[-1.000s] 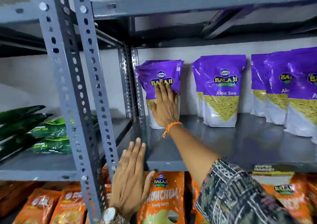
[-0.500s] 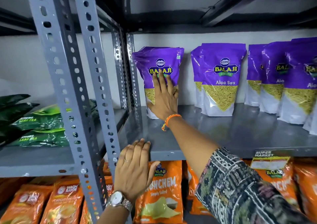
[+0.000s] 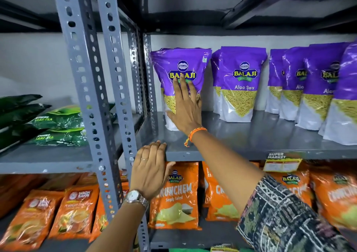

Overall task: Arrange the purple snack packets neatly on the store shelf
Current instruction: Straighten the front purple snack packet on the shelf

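the grey rack [image 3: 100, 101] fills the view, its perforated posts on the left. its middle shelf [image 3: 251, 145] carries the purple packets, all standing upright with their long axis vertical and their backs near the far wall. below it hang orange packets [image 3: 177, 195], and on the neighbouring shelf to the left lie green tea bags [image 3: 58, 128].

on the right of the shelf stands a crowded group of purple packets [image 3: 316, 89], overlapping one another and stepping nearer toward the right edge. left of them, apart, stands a middle packet [image 3: 239, 81] with another tucked behind it. further left, by the post, is the end packet [image 3: 181, 70], set apart from the middle one by a clear gap.

the right hand [image 3: 185, 108] lies flat against the front of the end packet, fingers spread and pointing up, palm over its lower half. its grip is released: it presses on the face and closes around nothing. the left hand [image 3: 152, 166] rests on the shelf's near edge, fingers hooked loosely over the lip, holding no packet.

the relation that matters: the end packet is directly beyond the right palm, between it and the far wall, so any push goes straight back or sideways. the right hand is plainly the nearer one. the gap to the middle packet lies to the right, so evening the row would likely mean sliding this packet right while keeping it upright.
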Demonstrator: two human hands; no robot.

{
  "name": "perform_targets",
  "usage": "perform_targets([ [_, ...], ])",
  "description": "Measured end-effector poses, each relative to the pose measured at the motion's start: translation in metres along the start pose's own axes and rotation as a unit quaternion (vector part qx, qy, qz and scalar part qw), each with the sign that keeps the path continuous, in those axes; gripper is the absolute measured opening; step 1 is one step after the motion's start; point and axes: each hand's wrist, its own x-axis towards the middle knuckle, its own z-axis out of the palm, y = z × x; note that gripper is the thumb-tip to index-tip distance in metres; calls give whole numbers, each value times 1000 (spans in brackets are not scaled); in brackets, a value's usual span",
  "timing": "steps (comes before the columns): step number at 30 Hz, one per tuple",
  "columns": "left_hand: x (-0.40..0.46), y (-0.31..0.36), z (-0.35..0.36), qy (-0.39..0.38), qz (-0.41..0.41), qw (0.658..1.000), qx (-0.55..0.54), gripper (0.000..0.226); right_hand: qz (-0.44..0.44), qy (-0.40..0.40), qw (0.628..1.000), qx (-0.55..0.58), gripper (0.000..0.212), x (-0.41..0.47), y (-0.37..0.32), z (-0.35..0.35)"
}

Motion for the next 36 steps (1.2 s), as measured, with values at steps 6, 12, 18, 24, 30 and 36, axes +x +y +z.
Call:
perform_targets([
  [6,1,2,-7,-14,-9,1000,-17,55,-7,20,1000,-11,109,-27,-6,-28],
  [12,2,5,-15,-42,-23,998,-32,57,-12,27,1000,-12,107,-48,-10,-53],
  [18,2,5,-20,-66,-29,997,-40,58,-17,37,999,-1,106,-68,-16,-74],
  [24,0,5,-19,-70,-25,996,-42,56,-22,68,997,-6,105,-90,-22,-90],
  [30,-1,4,-19,-73,-30,996,-50,55,-29,108,994,-12,103,-113,-24,-98],
  [36,-1,5,-24,-104,-41,992,-56,68,-32,124,992,-19,98,-124,-25,-99],
])
